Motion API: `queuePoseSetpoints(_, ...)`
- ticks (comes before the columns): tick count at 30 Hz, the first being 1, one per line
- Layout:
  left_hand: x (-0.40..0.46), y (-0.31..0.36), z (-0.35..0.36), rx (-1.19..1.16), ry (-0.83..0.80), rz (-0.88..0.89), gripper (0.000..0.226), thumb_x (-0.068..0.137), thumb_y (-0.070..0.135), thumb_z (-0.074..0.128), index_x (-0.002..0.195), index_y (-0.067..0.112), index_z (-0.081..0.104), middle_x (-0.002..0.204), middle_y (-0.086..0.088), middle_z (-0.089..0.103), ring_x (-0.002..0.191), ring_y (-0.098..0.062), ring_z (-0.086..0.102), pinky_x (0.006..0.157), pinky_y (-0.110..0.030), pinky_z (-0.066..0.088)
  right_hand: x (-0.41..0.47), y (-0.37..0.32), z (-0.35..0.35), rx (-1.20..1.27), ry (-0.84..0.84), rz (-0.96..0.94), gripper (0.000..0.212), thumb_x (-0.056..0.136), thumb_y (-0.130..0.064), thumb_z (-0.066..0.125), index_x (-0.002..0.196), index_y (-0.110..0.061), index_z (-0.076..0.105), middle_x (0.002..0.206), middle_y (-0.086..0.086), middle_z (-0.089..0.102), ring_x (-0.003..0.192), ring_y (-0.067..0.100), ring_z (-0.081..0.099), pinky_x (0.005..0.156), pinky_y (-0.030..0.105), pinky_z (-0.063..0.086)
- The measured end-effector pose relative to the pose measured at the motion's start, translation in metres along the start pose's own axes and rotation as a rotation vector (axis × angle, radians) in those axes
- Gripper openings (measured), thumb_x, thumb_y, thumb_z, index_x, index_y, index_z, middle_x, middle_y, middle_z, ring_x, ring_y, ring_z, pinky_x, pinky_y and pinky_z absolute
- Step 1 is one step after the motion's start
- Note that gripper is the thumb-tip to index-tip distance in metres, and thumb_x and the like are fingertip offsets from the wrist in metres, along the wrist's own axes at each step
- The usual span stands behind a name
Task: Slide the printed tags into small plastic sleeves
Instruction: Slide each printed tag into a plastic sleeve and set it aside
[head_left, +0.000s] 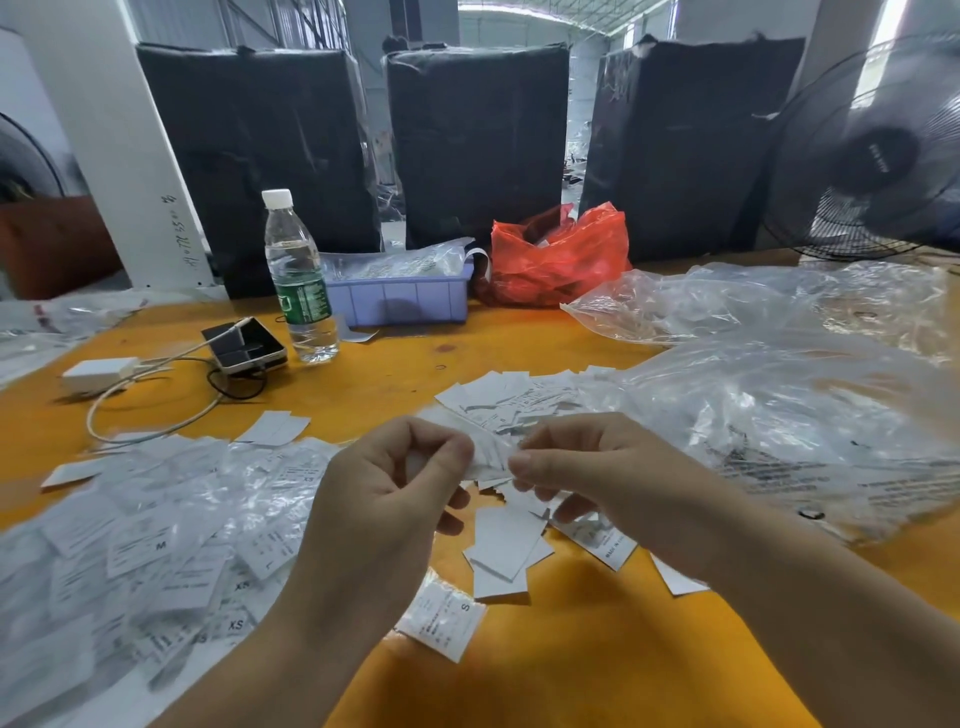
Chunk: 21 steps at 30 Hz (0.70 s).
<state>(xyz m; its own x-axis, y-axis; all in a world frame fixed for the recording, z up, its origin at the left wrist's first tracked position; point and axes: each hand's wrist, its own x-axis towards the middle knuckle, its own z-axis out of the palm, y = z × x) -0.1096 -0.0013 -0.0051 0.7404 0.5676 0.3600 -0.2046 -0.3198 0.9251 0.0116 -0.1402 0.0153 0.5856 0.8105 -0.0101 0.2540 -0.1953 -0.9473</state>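
Observation:
Above the orange table (571, 649), my left hand (384, 499) and my right hand (587, 467) together pinch one small clear plastic sleeve (491, 454) with a white printed tag in it; how far in the tag sits is blurred. A heap of sleeved tags (156, 535) marked M, XS and S covers the table's left side. Loose white tags (506, 551) lie under my hands, and more tags (509, 397) are spread behind them. One sleeved S tag (444, 616) lies beside my left wrist.
A water bottle (298, 280), a phone (247, 345) with charger and cable, a blue bin (400, 299) and a red bag (558, 257) stand at the back. Large clear plastic bags (779, 395) fill the right side. A fan (883, 150) stands far right.

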Motion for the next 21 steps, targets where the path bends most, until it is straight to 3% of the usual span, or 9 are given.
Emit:
queuePoseSetpoints(3,-0.002,0.000,0.002,0.016,-0.025,-0.006,0.012,0.074,0.037,0.067,0.072,0.026,0.071,0.063,0.001,0.067,0.057,-0.011,0.065,0.050,-0.020,0.052,0.000,0.001,0.001,0.148,-0.049,-0.025,0.040,0.069,-0.039,0.071,0.094,-0.008,0.073,0.085,0.001,0.068,0.080,0.012,0.059,0.071,0.027,0.049)
queuePoseSetpoints(8,-0.004,-0.004,0.003,0.113,-0.092,-0.004,0.009,0.082,0.029,0.072,0.073,0.027,0.071,0.065,-0.007,0.065,0.061,-0.014,0.064,0.053,-0.023,0.054,0.001,0.001,-0.006,0.265,0.099,-0.103,0.012,0.077,-0.018,0.073,0.084,-0.009,0.072,0.077,0.004,0.066,0.072,0.014,0.059,0.066,0.026,0.048)
queuePoseSetpoints(12,-0.004,-0.006,0.001,0.152,-0.120,-0.023,0.024,0.075,0.053,0.074,0.076,0.029,0.070,0.069,-0.004,0.067,0.065,-0.016,0.066,0.063,-0.038,0.058,0.002,0.003,-0.005,0.161,0.154,-0.124,0.012,0.084,-0.014,0.070,0.087,-0.003,0.071,0.075,0.007,0.066,0.069,0.015,0.059,0.066,0.027,0.050)
queuePoseSetpoints(17,0.002,-0.006,-0.006,0.118,-0.128,-0.066,0.040,0.069,0.068,0.061,0.077,0.030,0.071,0.076,0.001,0.070,0.066,-0.009,0.066,0.056,-0.019,0.054,0.000,0.001,-0.006,0.140,0.125,-0.137,0.010,0.083,-0.010,0.071,0.083,0.000,0.068,0.077,0.011,0.067,0.070,0.017,0.062,0.067,0.029,0.053)
queuePoseSetpoints(21,0.002,-0.006,-0.008,0.159,-0.101,-0.050,0.038,0.072,0.069,0.055,0.079,0.036,0.070,0.076,0.005,0.070,0.068,-0.005,0.066,0.057,-0.019,0.054,-0.002,-0.001,-0.006,0.191,0.123,-0.178,0.010,0.080,-0.005,0.072,0.082,0.002,0.065,0.083,0.021,0.070,0.072,0.023,0.065,0.068,0.031,0.056)
